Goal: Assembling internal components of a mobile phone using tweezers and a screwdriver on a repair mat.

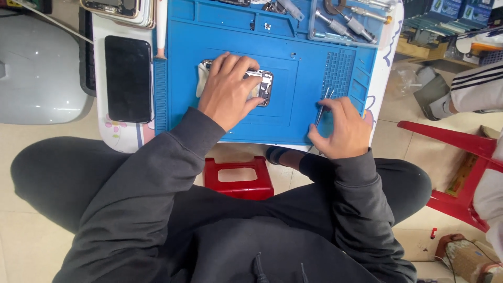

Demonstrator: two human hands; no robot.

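Tray holds screwdrivers (right hand grips tweezers).

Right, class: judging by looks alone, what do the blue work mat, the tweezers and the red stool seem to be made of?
Blue work mat: probably silicone or soft rubber, matte, with moulded compartments and a ribbed grid.
Tweezers in the right hand: metal, thin, silvery and shiny.
Red stool: likely moulded plastic, glossy, with rounded edges and a cut-out.
The left hand rests on an opened phone, whose frame looks metallic.
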